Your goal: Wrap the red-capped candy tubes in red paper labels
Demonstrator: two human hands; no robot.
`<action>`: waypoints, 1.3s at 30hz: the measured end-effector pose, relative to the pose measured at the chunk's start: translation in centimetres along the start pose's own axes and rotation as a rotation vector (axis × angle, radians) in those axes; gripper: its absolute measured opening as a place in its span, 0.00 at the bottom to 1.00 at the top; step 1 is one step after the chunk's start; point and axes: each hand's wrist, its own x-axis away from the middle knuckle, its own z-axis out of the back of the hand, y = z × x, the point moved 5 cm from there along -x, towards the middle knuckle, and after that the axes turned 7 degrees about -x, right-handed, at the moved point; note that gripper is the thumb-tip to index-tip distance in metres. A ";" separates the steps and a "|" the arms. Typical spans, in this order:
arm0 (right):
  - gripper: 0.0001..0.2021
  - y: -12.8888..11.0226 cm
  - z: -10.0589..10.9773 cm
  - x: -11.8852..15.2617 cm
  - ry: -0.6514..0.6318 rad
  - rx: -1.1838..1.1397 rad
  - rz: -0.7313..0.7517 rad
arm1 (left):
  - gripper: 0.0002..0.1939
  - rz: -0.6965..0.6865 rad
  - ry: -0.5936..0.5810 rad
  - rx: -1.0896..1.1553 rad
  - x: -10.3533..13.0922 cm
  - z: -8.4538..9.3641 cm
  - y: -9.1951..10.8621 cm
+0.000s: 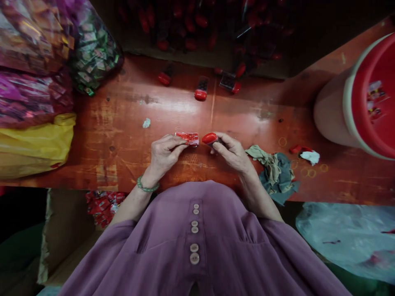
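Note:
Between the thumb and fingers of my left hand (166, 152) is a small red printed packet (189, 137), held flat above the table. My right hand (230, 151) grips a small container with a glossy red cap (209, 138), the cap pointing left toward the packet. A narrow gap separates the two. Most of the container's body is hidden by my fingers. Farther back on the table lie similar clear containers with red ends and dark contents, among them one container (202, 87) in the middle and another (230, 82) to its right.
Bags of small wrapped packets (94, 53) and a yellow bag (40, 146) crowd the left. A large box (210, 61) of red-capped containers stands at the back. Rags (276, 174) lie right, near a bucket (335, 107). Below left, a carton (66, 230) holds red packets.

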 end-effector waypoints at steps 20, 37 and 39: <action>0.19 -2.4 -1.7 -0.8 -0.532 0.827 -0.028 | 0.03 -0.023 -0.143 0.117 1.4 -0.5 0.2; 0.14 -0.8 -2.3 -1.4 -0.410 0.193 -0.024 | 0.17 0.815 -0.194 0.894 3.0 -2.7 -2.0; 0.14 -0.4 -2.4 -1.3 -0.393 0.137 -0.060 | 0.17 0.893 -0.151 0.924 3.3 -3.3 -2.1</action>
